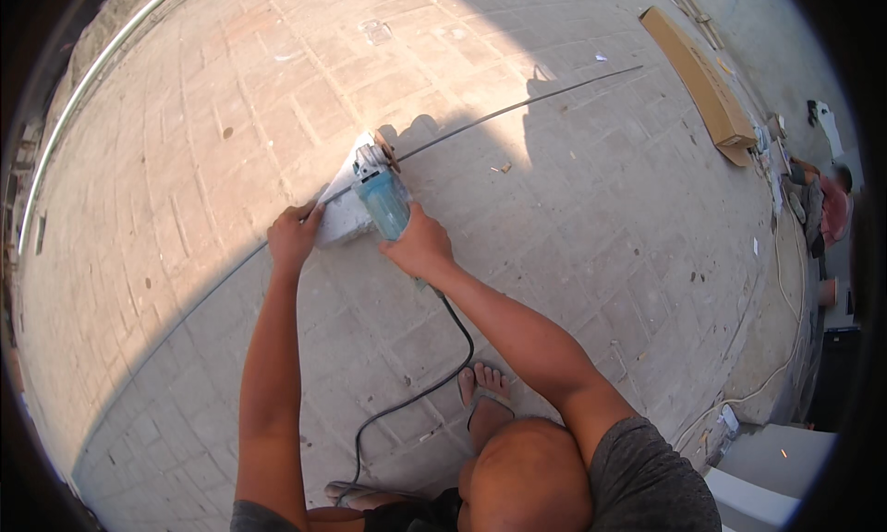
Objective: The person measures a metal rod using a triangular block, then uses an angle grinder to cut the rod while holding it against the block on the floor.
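Observation:
My right hand is wrapped round the teal body of an angle grinder. The grinder's brown disc is at the far end, close against a long thin metal rod. My left hand is closed on that rod, left of the grinder. Beneath rod and grinder lies a pale, roughly wedge-shaped block, partly hidden by the tool. The rod rests across the block and runs far to both sides. A black power cord trails from the grinder back toward my feet.
Brick-patterned paving spreads all round, part sunlit and part shaded. A long cardboard box lies at the far right. A pale cable winds along the right edge, where another person sits. My sandalled foot is near the cord.

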A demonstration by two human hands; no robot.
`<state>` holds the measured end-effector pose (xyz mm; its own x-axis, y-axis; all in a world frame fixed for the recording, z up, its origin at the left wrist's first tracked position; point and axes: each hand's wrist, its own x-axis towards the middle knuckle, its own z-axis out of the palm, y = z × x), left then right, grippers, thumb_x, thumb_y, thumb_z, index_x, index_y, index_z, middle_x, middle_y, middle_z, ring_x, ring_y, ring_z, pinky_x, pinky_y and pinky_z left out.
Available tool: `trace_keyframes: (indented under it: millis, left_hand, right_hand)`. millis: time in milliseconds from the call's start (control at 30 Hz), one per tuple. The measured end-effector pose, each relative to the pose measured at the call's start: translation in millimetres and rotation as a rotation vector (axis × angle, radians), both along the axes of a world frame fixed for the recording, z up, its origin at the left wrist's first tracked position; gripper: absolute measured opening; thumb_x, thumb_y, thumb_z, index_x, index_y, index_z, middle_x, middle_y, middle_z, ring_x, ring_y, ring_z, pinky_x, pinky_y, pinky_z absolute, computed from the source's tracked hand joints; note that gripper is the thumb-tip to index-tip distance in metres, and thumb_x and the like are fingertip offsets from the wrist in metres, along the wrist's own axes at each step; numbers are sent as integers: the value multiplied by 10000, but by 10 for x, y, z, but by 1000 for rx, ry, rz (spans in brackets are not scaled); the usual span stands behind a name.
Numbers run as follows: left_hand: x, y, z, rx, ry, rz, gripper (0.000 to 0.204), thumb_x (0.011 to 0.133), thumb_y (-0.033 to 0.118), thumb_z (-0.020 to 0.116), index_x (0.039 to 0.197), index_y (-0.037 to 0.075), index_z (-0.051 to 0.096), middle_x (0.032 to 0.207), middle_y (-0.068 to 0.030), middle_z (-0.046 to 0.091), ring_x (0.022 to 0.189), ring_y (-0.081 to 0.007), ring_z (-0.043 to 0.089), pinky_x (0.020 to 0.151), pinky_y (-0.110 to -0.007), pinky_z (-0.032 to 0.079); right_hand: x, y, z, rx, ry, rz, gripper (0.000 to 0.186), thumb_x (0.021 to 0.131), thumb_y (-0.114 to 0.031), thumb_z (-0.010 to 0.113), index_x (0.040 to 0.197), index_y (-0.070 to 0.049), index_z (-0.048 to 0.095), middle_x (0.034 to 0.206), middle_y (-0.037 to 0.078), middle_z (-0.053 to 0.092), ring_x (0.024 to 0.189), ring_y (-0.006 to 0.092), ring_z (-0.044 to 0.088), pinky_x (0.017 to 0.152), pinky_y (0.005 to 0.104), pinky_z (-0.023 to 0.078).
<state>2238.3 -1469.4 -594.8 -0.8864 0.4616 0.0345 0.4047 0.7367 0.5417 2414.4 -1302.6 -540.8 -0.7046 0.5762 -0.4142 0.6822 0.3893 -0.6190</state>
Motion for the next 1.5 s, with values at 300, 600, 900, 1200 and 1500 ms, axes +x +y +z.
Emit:
trace_keyframes:
  millis: [300,600,900,1200,1500]
  left_hand:
    - [-3,-6,-33,15,25,-8,375,892,454,651,1090,161,776,944,-125,733,878,-322,700,798,-395,536]
    - [5,-3,-33,14,9,9,380,887,464,651,1089,168,777,939,-129,731,877,-327,701,800,-400,535]
    - [47,-41,-35,5,-1,11,384,886,467,651,1085,165,778,946,-132,731,881,-331,700,804,-406,534]
    - [21,3,-13,-5,18,13,381,892,460,645,1082,158,779,954,-134,731,885,-336,698,801,-406,532]
    - [10,1,-26,-12,21,11,380,897,462,645,1079,157,780,962,-135,731,886,-333,699,802,-405,533]
  right_hand:
    - [-17,9,-23,-8,-10,-2,818,726,-322,793,1384,3,433,1173,252,657,1118,404,638,947,468,521]
    - [-22,18,-20,-6,-6,12,817,728,-318,790,1377,25,431,1182,258,652,1123,402,637,952,465,520]
    - [24,-24,-24,-7,-6,5,822,718,-324,794,1373,28,444,1171,265,656,1111,400,644,945,460,525]
    - [-21,27,-5,2,-9,17,831,723,-322,794,1386,27,435,1189,255,655,1122,393,643,956,451,525]
    - [-31,38,0,-6,-33,27,840,732,-327,797,1397,27,427,1208,258,645,1148,393,630,971,451,518]
